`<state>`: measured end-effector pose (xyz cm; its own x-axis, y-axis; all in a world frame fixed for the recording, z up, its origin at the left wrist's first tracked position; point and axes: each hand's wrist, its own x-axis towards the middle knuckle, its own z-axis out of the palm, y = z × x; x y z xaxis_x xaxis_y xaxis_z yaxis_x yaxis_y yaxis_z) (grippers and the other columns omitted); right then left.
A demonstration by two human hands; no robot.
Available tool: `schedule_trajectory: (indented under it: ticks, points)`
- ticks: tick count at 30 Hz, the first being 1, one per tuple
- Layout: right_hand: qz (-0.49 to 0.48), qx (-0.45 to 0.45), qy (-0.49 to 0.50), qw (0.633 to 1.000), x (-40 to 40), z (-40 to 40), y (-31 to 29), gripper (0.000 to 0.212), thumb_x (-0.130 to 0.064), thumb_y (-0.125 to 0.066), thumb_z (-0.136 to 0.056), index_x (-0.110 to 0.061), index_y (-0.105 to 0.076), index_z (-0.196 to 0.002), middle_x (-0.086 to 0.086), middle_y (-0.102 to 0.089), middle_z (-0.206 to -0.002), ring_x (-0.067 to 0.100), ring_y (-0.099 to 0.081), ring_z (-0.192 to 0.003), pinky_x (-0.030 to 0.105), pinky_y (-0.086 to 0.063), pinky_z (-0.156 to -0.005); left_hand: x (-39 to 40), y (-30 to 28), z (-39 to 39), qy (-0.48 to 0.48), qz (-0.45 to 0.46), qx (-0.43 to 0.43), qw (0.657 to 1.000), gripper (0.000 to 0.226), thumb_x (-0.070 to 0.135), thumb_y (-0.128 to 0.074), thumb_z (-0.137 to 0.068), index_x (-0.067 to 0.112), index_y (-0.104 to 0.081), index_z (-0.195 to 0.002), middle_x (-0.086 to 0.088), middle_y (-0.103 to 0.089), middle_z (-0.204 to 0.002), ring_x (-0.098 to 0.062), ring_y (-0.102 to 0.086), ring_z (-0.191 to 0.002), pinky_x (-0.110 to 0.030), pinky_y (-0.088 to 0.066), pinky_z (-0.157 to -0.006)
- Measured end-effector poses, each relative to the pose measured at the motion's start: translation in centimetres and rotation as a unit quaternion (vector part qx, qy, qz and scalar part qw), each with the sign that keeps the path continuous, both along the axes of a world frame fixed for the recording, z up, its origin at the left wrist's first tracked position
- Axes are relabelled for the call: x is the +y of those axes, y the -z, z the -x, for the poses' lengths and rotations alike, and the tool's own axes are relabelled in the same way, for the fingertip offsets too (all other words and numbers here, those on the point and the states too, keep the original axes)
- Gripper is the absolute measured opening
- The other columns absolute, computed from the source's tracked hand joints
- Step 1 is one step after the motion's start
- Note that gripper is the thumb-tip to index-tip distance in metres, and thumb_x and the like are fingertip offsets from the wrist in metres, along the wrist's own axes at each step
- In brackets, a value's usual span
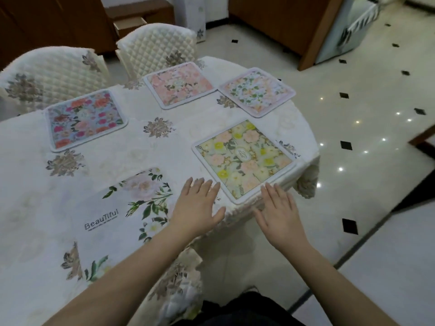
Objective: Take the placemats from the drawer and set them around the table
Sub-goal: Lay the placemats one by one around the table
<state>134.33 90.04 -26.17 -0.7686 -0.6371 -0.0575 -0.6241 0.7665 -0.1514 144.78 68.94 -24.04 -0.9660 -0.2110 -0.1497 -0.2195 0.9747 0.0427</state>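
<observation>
Under me lies a white quilted tablecloth [164, 147] scattered with grey-brown flower motifs. Near my edge a white printed panel [122, 208] with green-leaved pale roses reads "Beautiful". Across the cloth, two chairs in cream quilted covers are tucked in: one at far left [51, 74], one beside it [156, 47]. To my right runs a glossy cream tiled floor [367, 128] dotted with small black diamonds and specks of reflected light. Behind the chairs, dark brown wooden cabinets [54, 22], and a pale open wooden box [130, 24] between them.
</observation>
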Motion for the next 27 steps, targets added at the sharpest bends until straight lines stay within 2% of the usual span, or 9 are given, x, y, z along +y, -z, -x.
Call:
schedule_trajectory:
  ticks: [3, 6, 8, 12, 14, 16, 21, 24, 27]
  points:
    - [-0.001, 0.004, 0.049, 0.999, 3.3, 1.5, 0.1, 0.064, -0.047, -0.034, -0.095, -0.013, -0.038, -0.149, 0.006, -0.04, -0.154, 0.024, -0.029, -0.145, 0.043, -0.011, -0.118, 3.0, -0.7, 3.8, 0.036, 0.011, 0.023, 0.999, 0.081, 0.064, -0.009, -0.09, 0.021, -0.022, -0.157, -0.006, -0.026, -0.163, -0.026, -0.015, -0.152, -0.044, 0.007, -0.121]
    - [-0.013, 0.013, 0.083, 0.996, 6.0, 3.6, 0.0, 0.066, -0.048, -0.026, -0.095, -0.013, -0.034, -0.151, 0.007, -0.038, -0.154, 0.026, -0.028, -0.145, 0.044, -0.009, -0.118, 6.1, -1.1, 7.0, 0.062, -0.006, 0.03, 0.998, 0.074, 0.061, -0.012, -0.096, 0.021, -0.011, -0.159, -0.004, -0.01, -0.166, -0.024, -0.001, -0.154, -0.037, 0.016, -0.117]
    - [-0.015, 0.015, 0.104, 0.994, 7.7, 5.1, 0.0, 0.067, -0.048, -0.024, -0.095, -0.012, -0.035, -0.15, 0.008, -0.038, -0.155, 0.027, -0.028, -0.146, 0.044, -0.007, -0.118, 7.9, -1.3, 8.9, 0.083, -0.02, 0.037, 0.996, 0.077, 0.06, -0.008, -0.092, 0.021, -0.015, -0.158, -0.004, -0.01, -0.166, -0.024, 0.001, -0.154, -0.036, 0.017, -0.119]
    - [-0.003, 0.017, 0.145, 0.989, 11.1, 7.7, -0.2, 0.067, -0.048, -0.021, -0.095, -0.015, -0.027, -0.153, 0.006, -0.029, -0.159, 0.025, -0.018, -0.149, 0.045, -0.004, -0.119, 11.1, -1.7, 12.3, 0.12, -0.007, 0.056, 0.991, 0.07, 0.056, -0.027, -0.092, 0.018, -0.045, -0.148, -0.007, -0.041, -0.156, -0.03, -0.027, -0.149, -0.042, -0.003, -0.12]
    - [-0.006, 0.01, 0.162, 0.987, 12.5, 8.9, -0.3, 0.07, -0.05, -0.015, -0.093, -0.017, -0.02, -0.155, 0.005, -0.02, -0.162, 0.024, -0.01, -0.151, 0.043, 0.002, -0.12, 12.5, -2.2, 13.9, 0.13, -0.012, 0.047, 0.99, 0.071, 0.057, -0.022, -0.092, 0.022, -0.038, -0.152, -0.005, -0.035, -0.159, -0.029, -0.022, -0.15, -0.044, 0.0, -0.121]
    - [-0.003, 0.014, 0.187, 0.982, 13.4, 9.8, -0.4, 0.072, -0.052, -0.013, -0.093, -0.017, -0.022, -0.155, 0.006, -0.02, -0.162, 0.025, -0.01, -0.151, 0.043, 0.002, -0.12, 13.5, -2.4, 15.4, 0.14, -0.013, 0.048, 0.989, 0.073, 0.058, -0.016, -0.092, 0.025, -0.029, -0.155, -0.003, -0.027, -0.163, -0.027, -0.015, -0.152, -0.046, 0.002, -0.122]
    - [0.01, 0.021, 0.248, 0.968, 14.5, 11.2, -0.7, 0.067, -0.049, -0.024, -0.094, -0.015, -0.033, -0.151, 0.01, -0.034, -0.157, 0.029, -0.025, -0.147, 0.046, -0.008, -0.118, 14.6, -1.8, 19.9, 0.196, -0.015, 0.05, 0.979, 0.066, 0.054, -0.034, -0.091, 0.02, -0.046, -0.147, -0.005, -0.047, -0.152, -0.03, -0.036, -0.144, -0.049, -0.016, -0.118]
    - [0.001, 0.021, 0.277, 0.961, 15.6, 12.1, -1.1, 0.069, -0.051, -0.017, -0.094, -0.016, -0.027, -0.154, 0.009, -0.027, -0.16, 0.028, -0.019, -0.149, 0.043, -0.002, -0.119, 14.9, -1.7, 22.8, 0.229, -0.012, 0.047, 0.972, 0.068, 0.056, -0.029, -0.092, 0.023, -0.041, -0.15, -0.003, -0.038, -0.157, -0.029, -0.026, -0.149, -0.05, -0.017, -0.121]
    - [-0.005, 0.025, 0.308, 0.951, 16.7, 13.3, -1.8, 0.073, -0.053, -0.01, -0.092, -0.018, -0.021, -0.155, 0.008, -0.021, -0.162, 0.027, -0.014, -0.15, 0.045, -0.005, -0.12, 15.2, -1.6, 25.5, 0.259, -0.009, 0.052, 0.964, 0.07, 0.059, -0.026, -0.093, 0.023, -0.037, -0.152, -0.002, -0.034, -0.16, -0.027, -0.022, -0.15, -0.048, -0.011, -0.122]
